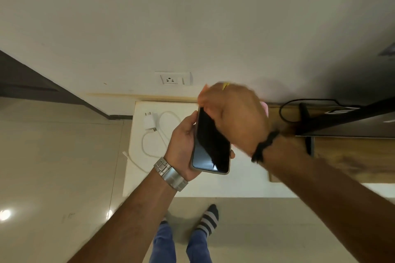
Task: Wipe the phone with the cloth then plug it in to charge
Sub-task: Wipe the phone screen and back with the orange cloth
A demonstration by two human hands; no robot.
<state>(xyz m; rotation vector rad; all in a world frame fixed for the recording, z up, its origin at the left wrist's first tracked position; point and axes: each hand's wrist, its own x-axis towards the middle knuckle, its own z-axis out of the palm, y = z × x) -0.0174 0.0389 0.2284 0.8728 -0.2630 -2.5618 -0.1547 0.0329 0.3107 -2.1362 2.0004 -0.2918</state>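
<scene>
My left hand (183, 142) grips a black-screened phone (210, 145) by its left edge, screen up, above the white counter (235, 183). My right hand (233, 117) is blurred and closed over the phone's top end. A pink cloth (265, 109) peeks out from under that hand, and most of it is hidden. A white charger plug (149, 120) with its coiled white cable (154, 145) lies on the counter to the left of the phone. A white wall socket (172, 79) sits on the wall above the charger.
A dark TV or monitor (346, 117) with a black cable (286, 111) stands on a wooden surface (352, 160) at the right. The counter's left edge drops to a tiled floor (53, 166). My socked feet (210, 219) stand below the counter front.
</scene>
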